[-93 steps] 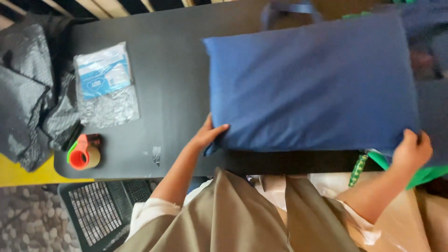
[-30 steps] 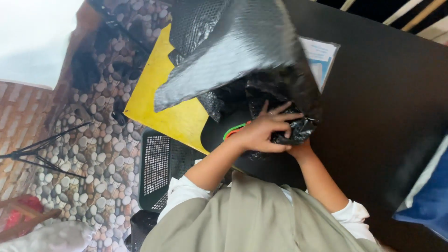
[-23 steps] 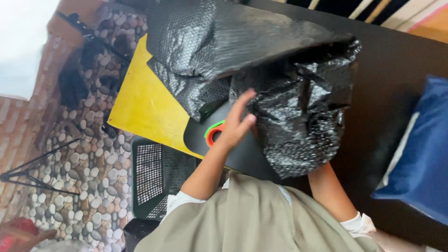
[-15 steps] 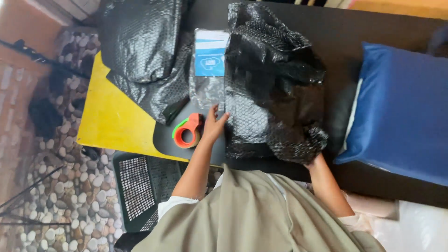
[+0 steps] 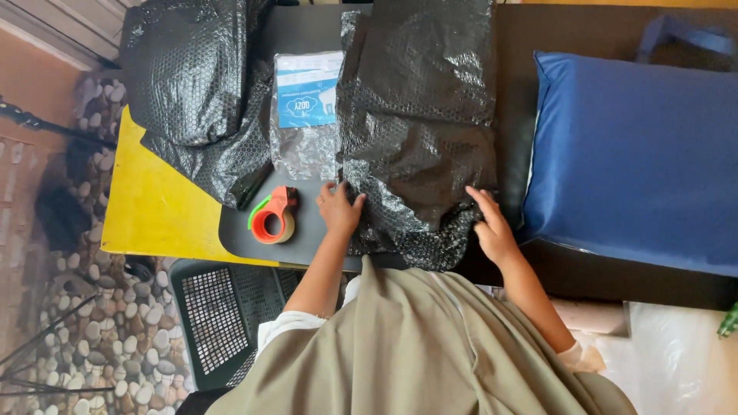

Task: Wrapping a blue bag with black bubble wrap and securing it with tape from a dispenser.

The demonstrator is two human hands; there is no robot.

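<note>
Your left hand (image 5: 339, 209) and right hand (image 5: 492, 227), grips open, press flat the black bubble-wrap sheet (image 5: 419, 123) on the dark worktop (image 5: 307, 238). An orange tape dispenser (image 5: 273, 217) sits left, a blue pillow (image 5: 630, 154) right (near). Half a second ago the sheet bunched crumpled; now it's spread out.

the black bubble wrap (image 5: 419, 123) is looking like glossy, dimpled plastic, crinkling where both hands are pressing it. the table (image 5: 307, 230) is showing a smooth, matt dark top. the pillow (image 5: 630, 154) is wearing soft blue cloth with a faint sheen. the tape dispenser (image 5: 273, 215) is shining as smooth orange plastic. the clear packet (image 5: 306, 115) is glinting like wrinkled film.
</note>
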